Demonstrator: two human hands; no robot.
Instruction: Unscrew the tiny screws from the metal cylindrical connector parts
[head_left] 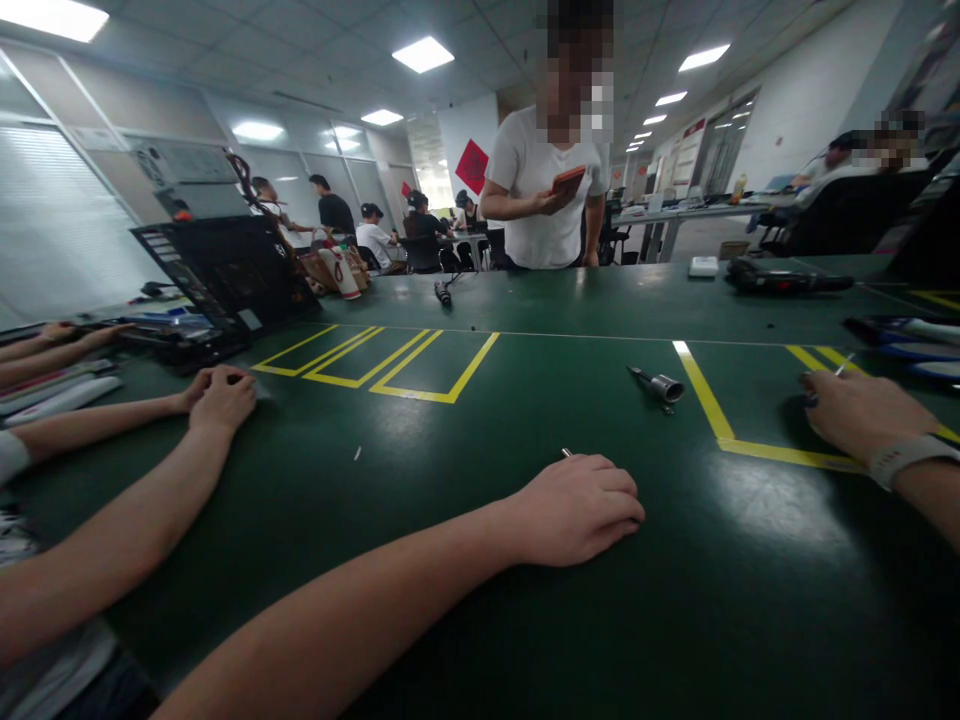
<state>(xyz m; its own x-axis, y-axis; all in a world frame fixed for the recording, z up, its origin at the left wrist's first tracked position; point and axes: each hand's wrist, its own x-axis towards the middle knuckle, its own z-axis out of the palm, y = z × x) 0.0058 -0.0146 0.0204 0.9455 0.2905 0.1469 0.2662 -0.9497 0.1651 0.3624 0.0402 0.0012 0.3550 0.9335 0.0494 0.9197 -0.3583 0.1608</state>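
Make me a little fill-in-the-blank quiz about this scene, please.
1. The wearer's left hand rests on the table, whose colour is dark ____.
2. A pale band circles the wearer's ____ wrist.
3. The tape on the table is mostly ____.
4. The person standing across the table wears a ____ shirt.

Missing words: green; right; yellow; white.

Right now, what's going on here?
The left hand rests on the green table, a thin metal piece poking out behind it; its grip is hidden. A slim silvery piece shows at the right hand, near yellow tape. A metal tool lies between the hands. Across the table, a person holds a reddish phone.
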